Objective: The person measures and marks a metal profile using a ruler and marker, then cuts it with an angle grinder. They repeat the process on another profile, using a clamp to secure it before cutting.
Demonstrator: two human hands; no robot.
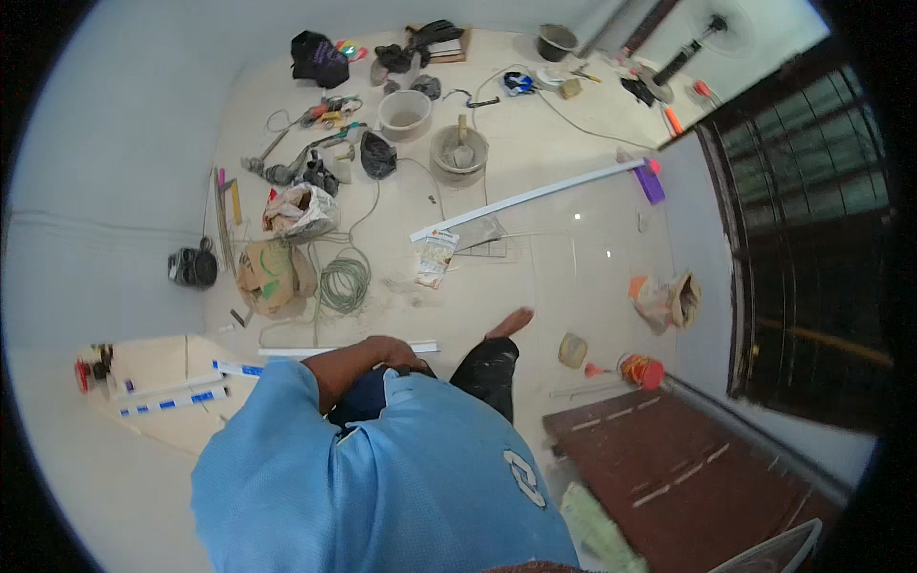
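My left hand (392, 351) is at my waist, beside dark cloth and the hem of my blue shirt (430, 449); its fingers are turned out of sight, so what they touch is unclear. My right hand is not visible. My bare foot (511, 322) is on the tiled floor, below a dusty dark trouser leg (482, 377). A white strip (287, 350) lies on the floor just beyond my left hand, and a coiled green hose (344, 284) is farther forward.
Ahead lie tools (320, 115), buckets (458, 153), sacks (272, 272), a long white bar (525, 201) and a fan (702, 53). At right are a barred window (802, 248), a paper sack (664, 301) and a brown panel (669, 458). Marked strips (172, 401) lie at left.
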